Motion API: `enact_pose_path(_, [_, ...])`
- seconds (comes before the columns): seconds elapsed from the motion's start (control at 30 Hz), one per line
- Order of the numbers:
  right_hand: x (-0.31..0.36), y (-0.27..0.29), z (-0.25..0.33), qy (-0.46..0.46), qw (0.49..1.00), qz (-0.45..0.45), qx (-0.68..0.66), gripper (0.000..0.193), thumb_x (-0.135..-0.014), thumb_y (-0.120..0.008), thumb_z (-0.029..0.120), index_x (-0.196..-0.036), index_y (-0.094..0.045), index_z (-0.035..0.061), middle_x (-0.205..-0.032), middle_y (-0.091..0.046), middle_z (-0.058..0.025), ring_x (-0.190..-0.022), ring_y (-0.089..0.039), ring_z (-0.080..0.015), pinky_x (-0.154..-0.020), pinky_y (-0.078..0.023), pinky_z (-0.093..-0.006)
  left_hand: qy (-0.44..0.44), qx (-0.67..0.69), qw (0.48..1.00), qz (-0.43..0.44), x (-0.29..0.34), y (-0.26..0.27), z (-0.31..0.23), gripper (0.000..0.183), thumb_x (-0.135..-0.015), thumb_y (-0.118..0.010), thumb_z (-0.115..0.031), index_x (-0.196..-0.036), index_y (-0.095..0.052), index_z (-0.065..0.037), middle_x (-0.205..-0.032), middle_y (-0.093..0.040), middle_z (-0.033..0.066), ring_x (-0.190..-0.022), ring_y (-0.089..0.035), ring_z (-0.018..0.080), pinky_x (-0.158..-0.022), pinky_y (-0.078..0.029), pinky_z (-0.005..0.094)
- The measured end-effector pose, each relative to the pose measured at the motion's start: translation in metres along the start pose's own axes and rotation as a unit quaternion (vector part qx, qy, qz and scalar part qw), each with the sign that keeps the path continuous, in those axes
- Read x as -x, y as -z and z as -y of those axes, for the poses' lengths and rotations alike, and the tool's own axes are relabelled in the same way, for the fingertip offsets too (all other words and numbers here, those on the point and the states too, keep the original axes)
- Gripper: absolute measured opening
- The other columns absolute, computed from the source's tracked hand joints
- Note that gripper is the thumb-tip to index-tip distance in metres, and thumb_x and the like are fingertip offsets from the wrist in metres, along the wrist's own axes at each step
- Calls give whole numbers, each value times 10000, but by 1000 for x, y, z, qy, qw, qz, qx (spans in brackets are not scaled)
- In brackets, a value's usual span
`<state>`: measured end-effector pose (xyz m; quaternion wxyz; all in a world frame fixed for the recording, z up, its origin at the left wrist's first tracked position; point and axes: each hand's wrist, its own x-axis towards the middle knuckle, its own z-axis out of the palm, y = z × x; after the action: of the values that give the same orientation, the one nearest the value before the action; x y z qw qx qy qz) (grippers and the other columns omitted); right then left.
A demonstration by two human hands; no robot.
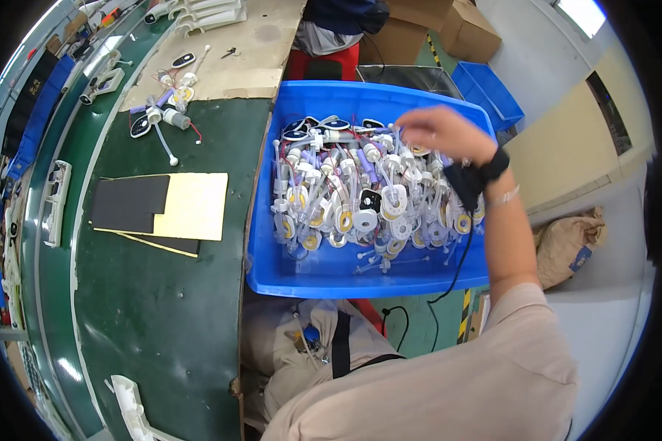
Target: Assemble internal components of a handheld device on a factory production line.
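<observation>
My right hand (445, 134) reaches over the far right part of a blue plastic bin (309, 283), its fingers pointing left. The hand is slightly blurred, and I cannot tell whether the fingertips pinch a part or only hover over it. Beneath it lies a heap of small assemblies (346, 187) with clear tubes, white round caps, purple pieces, small motors, red wires and dark oval panels. A black band with a dark module (465, 185) sits on my right wrist, and a cable hangs from it. My left hand is out of sight.
Left of the bin runs a green worktable (176, 309) with black and yellow foam sheets (195, 206). Further loose assemblies (165, 114) lie near cardboard. White curved housings (129, 404) rest at the table's near end. Beyond the bin are another person (331, 29) and cardboard boxes (467, 33).
</observation>
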<state>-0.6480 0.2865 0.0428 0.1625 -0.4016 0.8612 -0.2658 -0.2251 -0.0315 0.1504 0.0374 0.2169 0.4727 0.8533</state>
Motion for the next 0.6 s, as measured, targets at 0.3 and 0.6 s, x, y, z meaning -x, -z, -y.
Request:
enact_pose_path(0.3, [-55, -40, -200, -301, 936, 15, 181, 456, -771, -706, 341, -1009, -652, -44, -934, -680, -186, -921, -650, -324, -809, -498, -371, 126, -173, 793, -571, 69, 15, 46, 229, -948, -546, -205, -1020, -601, 5, -983, -623, 116, -899, -595, 211, -838, -479, 349])
enact_pose_path(0.6, [17, -6, -172, -78, 950, -263, 146, 348, -770, -722, 200, -983, -499, 39, -912, -634, -117, -849, -634, -280, -786, -507, -398, 175, -216, 765, -581, 85, 19, 51, 243, -957, -528, -198, -1025, -589, 27, -975, -630, 131, -888, -608, 211, -839, -492, 337])
